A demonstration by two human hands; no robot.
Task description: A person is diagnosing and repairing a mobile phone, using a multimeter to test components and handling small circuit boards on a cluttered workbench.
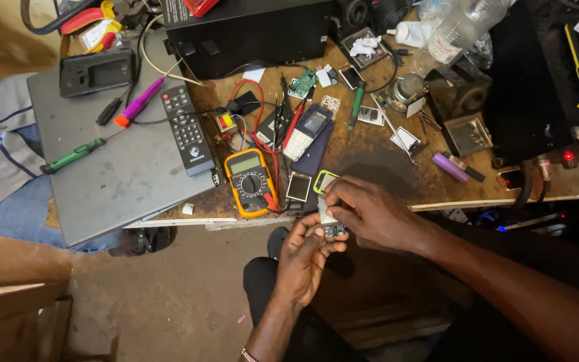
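Counter (383, 161): cluttered; grey laptop (122, 174) at its left end carries a remote control (183, 127) and screwdrivers. An orange multimeter (251, 181) sits near the front edge. Just off that edge, both hands meet on a small circuit board (330, 221), its long axis roughly upright in view. Left hand (306, 258) grips its lower end from below; right hand (370, 214) pinches its top. No containers with visible contents.
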